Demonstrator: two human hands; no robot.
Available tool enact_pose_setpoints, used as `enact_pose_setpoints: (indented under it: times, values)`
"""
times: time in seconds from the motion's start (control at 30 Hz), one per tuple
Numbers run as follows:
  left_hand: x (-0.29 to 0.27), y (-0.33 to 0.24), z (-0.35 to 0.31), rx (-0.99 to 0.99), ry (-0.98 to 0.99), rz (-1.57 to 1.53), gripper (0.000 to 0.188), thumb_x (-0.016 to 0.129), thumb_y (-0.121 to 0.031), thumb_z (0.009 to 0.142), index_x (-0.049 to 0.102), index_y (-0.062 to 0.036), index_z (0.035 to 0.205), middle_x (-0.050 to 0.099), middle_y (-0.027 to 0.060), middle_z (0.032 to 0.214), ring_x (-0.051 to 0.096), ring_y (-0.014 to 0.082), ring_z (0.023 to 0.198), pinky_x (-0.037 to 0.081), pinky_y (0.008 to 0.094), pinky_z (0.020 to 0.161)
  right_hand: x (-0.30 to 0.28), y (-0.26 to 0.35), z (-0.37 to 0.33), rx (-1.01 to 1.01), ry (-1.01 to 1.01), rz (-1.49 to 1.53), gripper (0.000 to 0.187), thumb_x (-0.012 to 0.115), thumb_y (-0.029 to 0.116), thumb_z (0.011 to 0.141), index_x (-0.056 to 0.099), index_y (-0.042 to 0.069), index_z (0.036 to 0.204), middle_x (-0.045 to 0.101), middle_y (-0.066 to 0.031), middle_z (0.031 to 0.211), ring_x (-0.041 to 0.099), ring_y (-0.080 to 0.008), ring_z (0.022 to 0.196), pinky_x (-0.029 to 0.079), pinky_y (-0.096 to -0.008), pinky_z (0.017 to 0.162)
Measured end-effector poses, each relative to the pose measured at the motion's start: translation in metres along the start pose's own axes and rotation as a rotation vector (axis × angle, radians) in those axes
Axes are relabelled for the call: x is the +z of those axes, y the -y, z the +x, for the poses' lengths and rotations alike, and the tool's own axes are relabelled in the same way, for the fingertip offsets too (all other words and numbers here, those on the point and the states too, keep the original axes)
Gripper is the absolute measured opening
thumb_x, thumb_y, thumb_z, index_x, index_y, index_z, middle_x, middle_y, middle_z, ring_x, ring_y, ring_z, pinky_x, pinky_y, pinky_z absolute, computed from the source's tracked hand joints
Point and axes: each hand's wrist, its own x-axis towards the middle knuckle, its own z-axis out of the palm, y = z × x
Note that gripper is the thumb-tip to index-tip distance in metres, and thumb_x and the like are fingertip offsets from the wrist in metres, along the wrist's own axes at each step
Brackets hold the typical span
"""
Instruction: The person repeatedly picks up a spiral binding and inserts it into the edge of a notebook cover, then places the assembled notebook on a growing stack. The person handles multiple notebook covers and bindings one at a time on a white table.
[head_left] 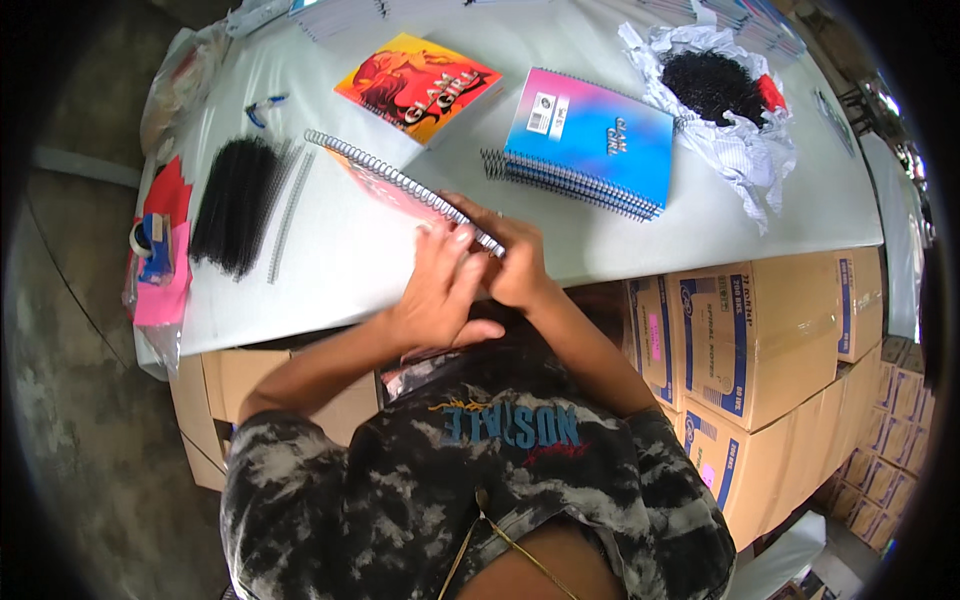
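A spiral notebook [385, 180] stands tilted on edge above the table's near side, its metal coil facing up and its pinkish cover partly hidden. My right hand [517, 262] grips its near end, fingers curled round behind it. Against the coil near that end rest the stretched fingers of my left hand [440, 280], its thumb held apart. Left of the notebook lie a thick bundle of black wire coils [235, 205] and a few loose coils [290, 215]. Blue-handled pliers [264, 108] are just beyond them.
Unbound orange-and-red notebooks [415, 88] lie ahead, beside a stack of blue-pink spiral notebooks [595, 140]. Crumpled white paper [735, 170] holds a tangled black wire heap [712, 88]. A blue tape dispenser [157, 248] sits at the left edge. Cartons [770, 340] are stacked below right.
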Motion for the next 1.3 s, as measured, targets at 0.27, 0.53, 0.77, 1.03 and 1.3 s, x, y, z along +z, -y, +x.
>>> enact_pose_setpoints:
  times: [0.27,0.53,0.77,1.03,1.3]
  values:
    - [-0.120,-0.036,0.072,-0.578,-0.318,-0.138,0.030,0.050,-0.006,0.087,0.052,0.0106,0.112,0.059,0.0239,0.105,0.058,0.0276,0.100,0.046,0.0333,0.085,-0.008,0.085,0.074,-0.366,0.262,-0.121,0.055,0.054,0.037,0.084,0.043,0.006,0.128,0.042,-0.0181,0.126,0.040,-0.0327,0.118,0.025,-0.0488,0.100]
    - [-0.105,0.028,0.062,-1.095,-0.226,-1.026,0.017,0.063,-0.006,0.080,0.065,0.0001,0.096,0.064,0.0043,0.086,0.056,0.0071,0.078,0.045,0.0219,0.073,-0.008,0.051,0.073,0.535,0.242,0.249,0.015,0.069,0.009,0.076,0.062,-0.001,0.085,0.064,-0.0080,0.071,0.060,-0.0101,0.066,0.047,-0.0250,0.059]
    - [-0.103,0.049,0.067,-0.933,-0.019,-1.181,0.013,0.058,0.005,0.075,0.059,0.0004,0.087,0.061,0.0021,0.081,0.055,0.0061,0.073,0.046,0.0212,0.065,0.001,0.050,0.062,0.557,0.073,0.284,0.021,0.073,-0.006,0.065,0.056,0.000,0.076,0.061,-0.0064,0.069,0.058,-0.0092,0.066,0.047,-0.0227,0.061]
    - [-0.111,0.052,0.080,-0.788,0.129,-0.750,0.030,0.069,-0.008,0.073,0.058,-0.0010,0.100,0.059,0.0052,0.085,0.055,0.0096,0.076,0.044,0.0249,0.071,-0.003,0.053,0.056,0.444,-0.007,0.137,0.023,0.072,-0.002,0.067,0.056,0.001,0.082,0.058,-0.0038,0.078,0.056,-0.0081,0.067,0.047,-0.0228,0.061]
    - [-0.054,0.032,0.132,-0.708,-0.358,-0.940,0.063,0.066,-0.018,0.081,0.030,0.0033,0.129,0.053,0.0126,0.107,0.054,0.0178,0.098,0.043,0.0307,0.086,-0.086,0.063,0.096,-0.010,-0.726,0.757,0.027,0.050,0.003,0.089,0.046,0.005,0.115,0.054,-0.0064,0.106,0.050,-0.0149,0.098,0.041,-0.0307,0.088]
